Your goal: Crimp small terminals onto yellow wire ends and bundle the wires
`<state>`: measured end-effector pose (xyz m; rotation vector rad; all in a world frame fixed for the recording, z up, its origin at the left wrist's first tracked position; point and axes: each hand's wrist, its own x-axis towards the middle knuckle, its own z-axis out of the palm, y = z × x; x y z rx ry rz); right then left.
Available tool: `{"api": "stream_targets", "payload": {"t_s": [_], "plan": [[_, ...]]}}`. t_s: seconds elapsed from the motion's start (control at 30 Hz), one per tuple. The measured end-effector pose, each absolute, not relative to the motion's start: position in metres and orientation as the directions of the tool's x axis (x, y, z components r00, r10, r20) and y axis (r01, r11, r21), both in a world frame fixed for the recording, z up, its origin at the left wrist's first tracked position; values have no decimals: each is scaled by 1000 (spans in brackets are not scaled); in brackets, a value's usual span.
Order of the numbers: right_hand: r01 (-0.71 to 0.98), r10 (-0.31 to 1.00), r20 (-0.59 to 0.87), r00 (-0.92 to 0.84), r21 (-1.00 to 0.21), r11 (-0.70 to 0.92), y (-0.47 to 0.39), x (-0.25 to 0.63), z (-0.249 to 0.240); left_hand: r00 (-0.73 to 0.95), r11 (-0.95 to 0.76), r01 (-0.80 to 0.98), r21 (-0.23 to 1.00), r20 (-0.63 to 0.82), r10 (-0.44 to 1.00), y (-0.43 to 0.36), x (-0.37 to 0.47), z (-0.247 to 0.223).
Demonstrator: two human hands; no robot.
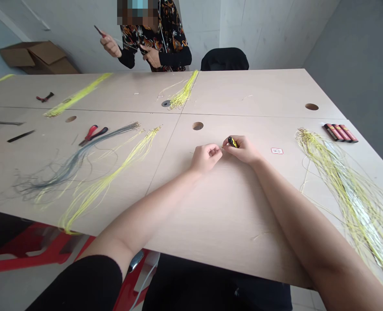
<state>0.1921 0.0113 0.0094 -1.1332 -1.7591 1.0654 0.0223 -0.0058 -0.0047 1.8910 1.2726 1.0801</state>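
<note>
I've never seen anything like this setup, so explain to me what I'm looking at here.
There's no machine: this single view comes from a camera on a person's head, looking forward and down at their bare hands. The right hand holds a small black-and-yellow object. The left hand is curled close by; anything in its fingertips is too small to identify. On the table lie yellow strands, grey strands and red-and-black pliers. Across it is another person.
</note>
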Motion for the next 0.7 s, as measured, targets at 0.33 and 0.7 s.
{"api": "stream_targets", "payload": {"t_s": [0.33,0.7], "plan": [[325,939,168,-300,-907,267,11,193,13,207,-345,445,827,280,938,-7,23,-3],[286,946,131,-296,-933,219,10,194,11,204,-354,429,831,293,934,-6,22,-5]]}}
